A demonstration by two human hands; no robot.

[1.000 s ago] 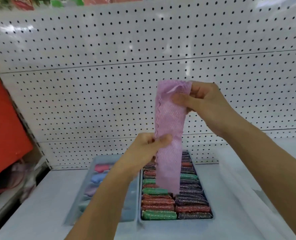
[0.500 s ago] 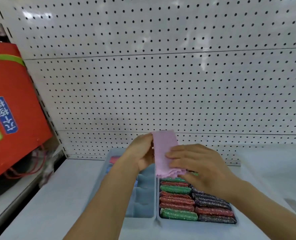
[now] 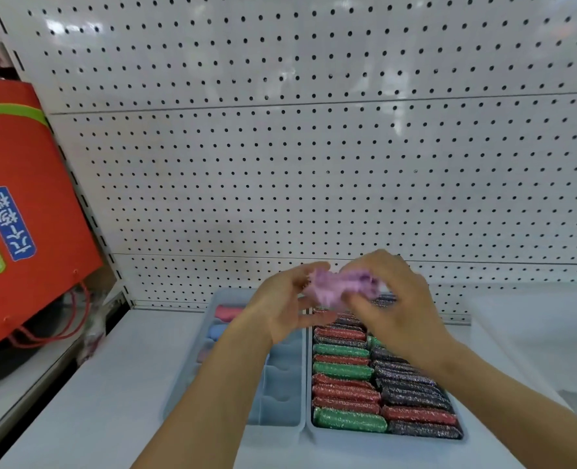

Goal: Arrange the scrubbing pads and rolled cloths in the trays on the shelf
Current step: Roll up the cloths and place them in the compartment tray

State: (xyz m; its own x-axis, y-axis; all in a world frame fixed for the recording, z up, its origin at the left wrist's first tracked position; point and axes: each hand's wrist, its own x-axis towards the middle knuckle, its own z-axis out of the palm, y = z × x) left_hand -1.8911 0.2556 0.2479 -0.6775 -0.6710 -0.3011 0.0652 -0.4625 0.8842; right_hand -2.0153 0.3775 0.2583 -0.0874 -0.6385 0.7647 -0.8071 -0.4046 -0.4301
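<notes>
Above the two trays, both hands pinch the pink cloth (image 3: 339, 287) (bunched, blurred); left hand (image 3: 285, 309) fingers curl round its left end, right hand (image 3: 393, 308) fingers its right. The divided tray (image 3: 280, 394) lies below-left, nearer the left hand.

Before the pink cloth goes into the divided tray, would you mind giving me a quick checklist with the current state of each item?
1. Pink cloth held by both hands: ok; left hand and right hand both grip it.
2. Cloth rolled tight: cannot tell; it looks bunched and blurred.
3. Free slot in the divided tray: ok; its near compartments show bare.
4. Rolled cloths already in the tray: ok; they lie at its far left.
5. Scrubbing pad tray: ok; rows look full, so the cloth should not go there.
</notes>
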